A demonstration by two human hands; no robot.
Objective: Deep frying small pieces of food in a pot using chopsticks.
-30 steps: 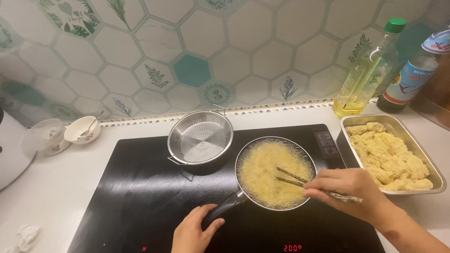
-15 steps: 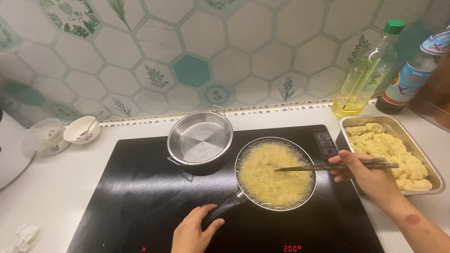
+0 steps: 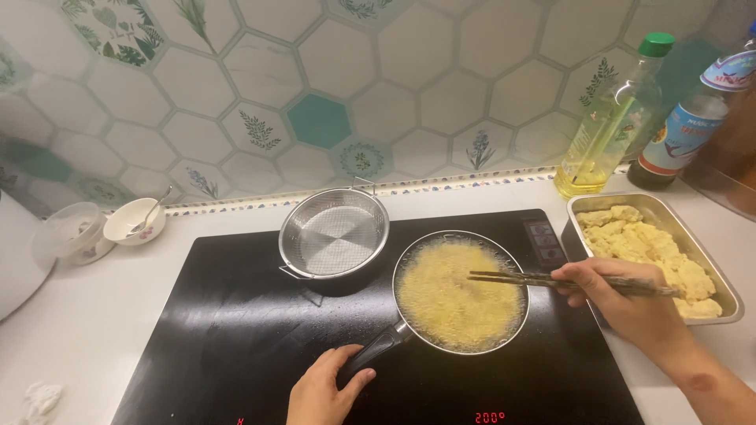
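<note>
— From the head view: left hand point(image 3: 327, 389) wrapped round the handle of the frying pan point(image 3: 461, 293) on the black cooktop point(image 3: 236, 330). Right hand point(image 3: 622, 303)?

— Pinching chopsticks point(image 3: 551, 279), tips over bubbling yellow oil. Frying under way, apparently; battered pieces still waiting in the metal tray point(image 3: 728, 303), strainer basket point(image 3: 335, 234) empty.

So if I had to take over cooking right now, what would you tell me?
Left hand grips the frying pan's handle. Right hand holds chopsticks, tips over the bubbling yellow food in the pan on the black cooktop. Empty wire strainer bowl sits behind the pan. Metal tray of pale battered pieces is at right. Food is frying; none is in the strainer yet.
</note>
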